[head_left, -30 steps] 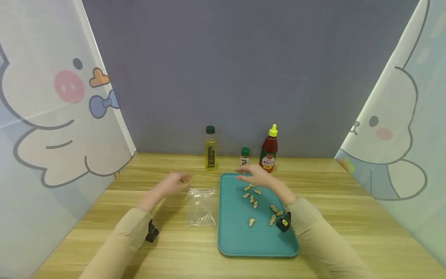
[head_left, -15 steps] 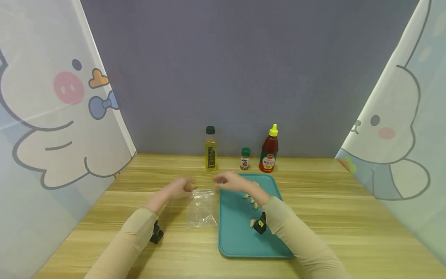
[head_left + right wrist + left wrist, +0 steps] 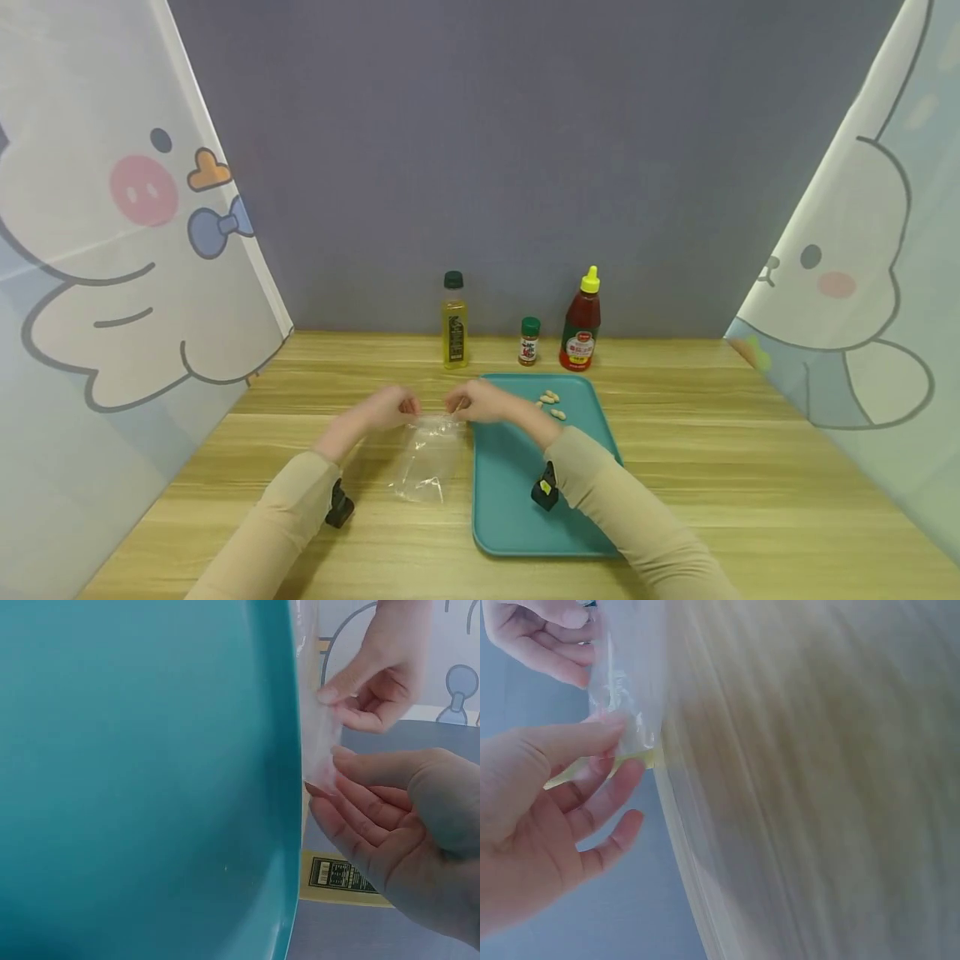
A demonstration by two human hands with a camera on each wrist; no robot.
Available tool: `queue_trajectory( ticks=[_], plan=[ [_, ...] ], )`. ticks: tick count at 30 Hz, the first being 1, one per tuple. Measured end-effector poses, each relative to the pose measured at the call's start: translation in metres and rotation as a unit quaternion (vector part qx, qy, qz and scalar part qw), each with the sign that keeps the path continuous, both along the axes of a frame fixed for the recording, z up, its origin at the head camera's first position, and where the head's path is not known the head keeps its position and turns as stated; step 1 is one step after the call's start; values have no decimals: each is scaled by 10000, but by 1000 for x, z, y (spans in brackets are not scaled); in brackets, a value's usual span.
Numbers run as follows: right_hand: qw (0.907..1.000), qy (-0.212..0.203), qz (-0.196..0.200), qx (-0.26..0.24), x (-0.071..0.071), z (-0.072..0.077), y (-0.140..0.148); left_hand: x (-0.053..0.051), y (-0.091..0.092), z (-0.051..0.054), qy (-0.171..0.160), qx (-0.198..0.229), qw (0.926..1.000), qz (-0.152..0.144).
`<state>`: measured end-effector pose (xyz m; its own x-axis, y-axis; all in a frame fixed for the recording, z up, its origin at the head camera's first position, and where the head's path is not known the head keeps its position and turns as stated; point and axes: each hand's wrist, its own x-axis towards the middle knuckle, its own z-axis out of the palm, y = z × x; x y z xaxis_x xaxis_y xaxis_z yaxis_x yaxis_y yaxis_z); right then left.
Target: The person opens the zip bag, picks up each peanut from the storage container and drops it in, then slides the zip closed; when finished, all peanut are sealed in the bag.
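Observation:
A clear plastic zip bag hangs between both hands, its top edge lifted and its lower end near the wooden table. My left hand pinches one top corner between thumb and forefinger, as the left wrist view shows on the bag. At the other top corner my right hand pinches the film with thumb and fingers, seen close in the right wrist view on the bag. The right forearm passes over a teal tray, where a few peanuts show; the arm hides part of the tray.
Behind the hands stand an oil bottle, a small green-capped spice jar and a red sauce bottle with a yellow tip. A grey panel closes off the back of the table.
The right hand has moved left from over the tray to the bag, and the left hand slightly right. Both now grip the bag's top edge, which has been raised and tilted.

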<state>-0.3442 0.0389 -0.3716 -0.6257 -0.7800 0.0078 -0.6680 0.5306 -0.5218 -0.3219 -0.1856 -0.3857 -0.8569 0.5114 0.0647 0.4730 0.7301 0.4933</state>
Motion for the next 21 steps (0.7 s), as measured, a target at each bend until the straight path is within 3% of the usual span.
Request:
queue_trajectory(
  ticks=[6,9,13,16,21],
  plan=[
    [9994,-32,-321,-79,1,0,-3,-1,3,4,395,74,9990,186],
    [9986,-4,-462,-275,2,0,-4,3,7,7,745,6,9951,650],
    [9952,-19,-793,-567,4,0,-3,6,13,11,1084,91,9828,1492],
    [9915,-66,-1092,-709,4,1,-3,7,14,14,831,344,9807,1734],
    [9875,-32,-1357,-799,4,1,-4,6,14,14,-11,837,9857,1463]
  ],
)
